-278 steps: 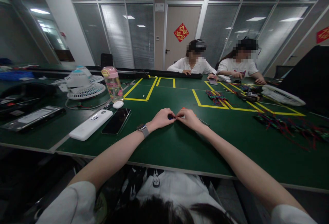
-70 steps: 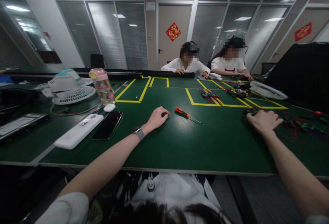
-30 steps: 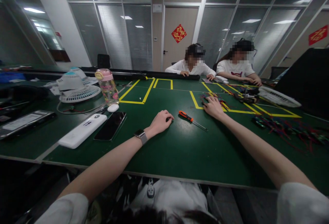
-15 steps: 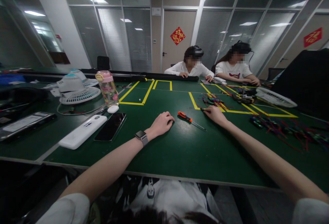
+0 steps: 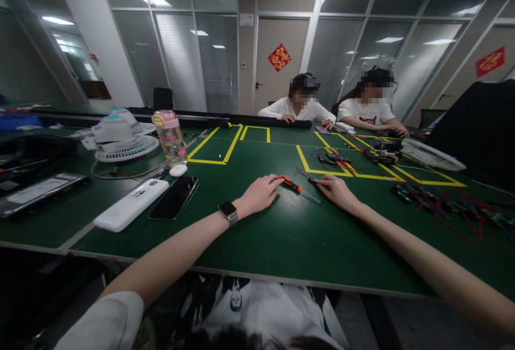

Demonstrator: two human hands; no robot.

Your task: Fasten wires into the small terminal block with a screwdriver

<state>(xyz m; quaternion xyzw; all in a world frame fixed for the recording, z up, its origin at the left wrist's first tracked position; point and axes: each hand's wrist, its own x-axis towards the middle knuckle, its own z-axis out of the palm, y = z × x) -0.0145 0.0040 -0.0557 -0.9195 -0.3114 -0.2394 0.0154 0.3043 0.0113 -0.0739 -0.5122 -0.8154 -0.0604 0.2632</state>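
My left hand (image 5: 260,194), with a watch (image 5: 228,211) on its wrist, lies palm down over the table. Its fingers reach out, and the fingertips are at the end of the orange-and-black handle of a screwdriver (image 5: 290,183). The hand does not appear closed around it. The screwdriver's shaft points to the lower right, toward my right hand (image 5: 338,191). My right hand is closed in a pinch on a small dark connector (image 5: 312,180), from which a thin red wire (image 5: 301,172) runs up and left. The fingers partly hide the connector.
Tangled wires lie inside the yellow tape (image 5: 303,159) and in a wire pile (image 5: 446,205) at right. Left are a phone (image 5: 174,198), a white power bank (image 5: 131,205), a bottle (image 5: 171,138) and a fan (image 5: 126,149). Two people sit across the green table (image 5: 281,248).
My left hand has moved right, from beside the screwdriver to its handle. My right hand has shifted slightly left and down, bringing the connector and its red wire away from the taped area.
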